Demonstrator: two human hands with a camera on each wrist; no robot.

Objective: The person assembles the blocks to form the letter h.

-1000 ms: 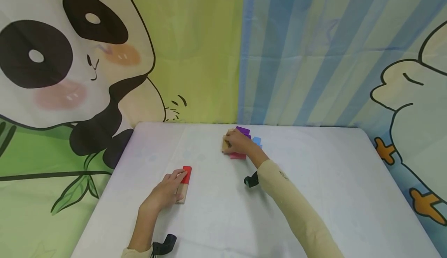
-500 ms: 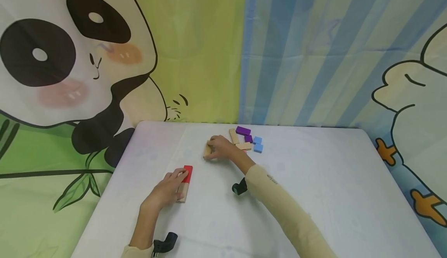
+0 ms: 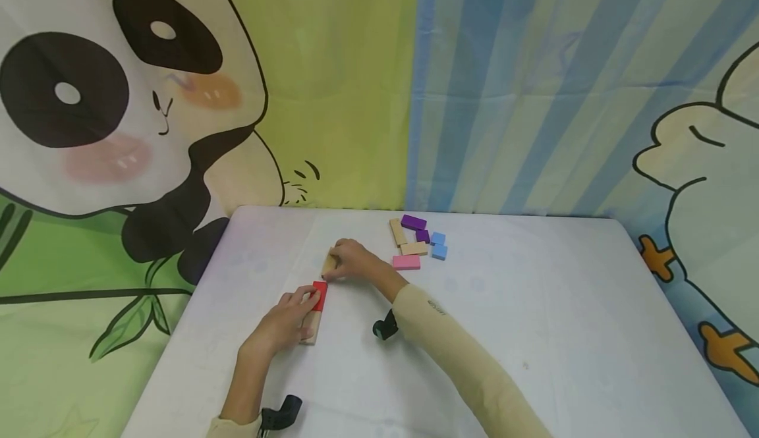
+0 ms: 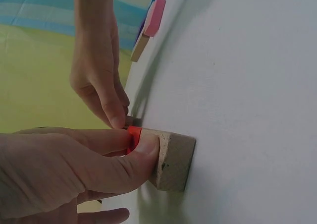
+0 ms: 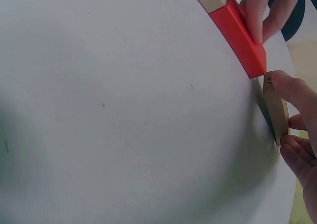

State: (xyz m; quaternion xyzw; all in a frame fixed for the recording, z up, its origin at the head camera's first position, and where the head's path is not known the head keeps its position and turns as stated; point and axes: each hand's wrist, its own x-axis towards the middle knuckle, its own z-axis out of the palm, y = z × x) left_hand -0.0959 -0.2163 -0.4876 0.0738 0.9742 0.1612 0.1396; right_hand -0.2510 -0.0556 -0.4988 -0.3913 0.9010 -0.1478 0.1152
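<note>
In the head view a red block (image 3: pixel 321 288) and a plain wooden block (image 3: pixel 311 327) lie end to end in a row on the white table. My left hand (image 3: pixel 281 323) holds this row, its thumb on the wooden block (image 4: pixel 176 159) and fingers by the red one. My right hand (image 3: pixel 354 261) pinches another plain wooden block (image 5: pixel 276 110) between thumb and fingers. That block is at the far end of the red block (image 5: pixel 240 38), their corners very close; whether they touch I cannot tell.
Toward the back of the table lie a pink block (image 3: pixel 406 263), two plain wooden blocks (image 3: pixel 414 248), two purple blocks (image 3: pixel 413 222) and two small blue blocks (image 3: pixel 439 251). A printed cloth (image 3: pixel 350 95) hangs behind the table's back edge.
My right hand has carried the wooden block left from the loose pile to the red block's far end, uncovering the pink block. The left hand stays in place.
</note>
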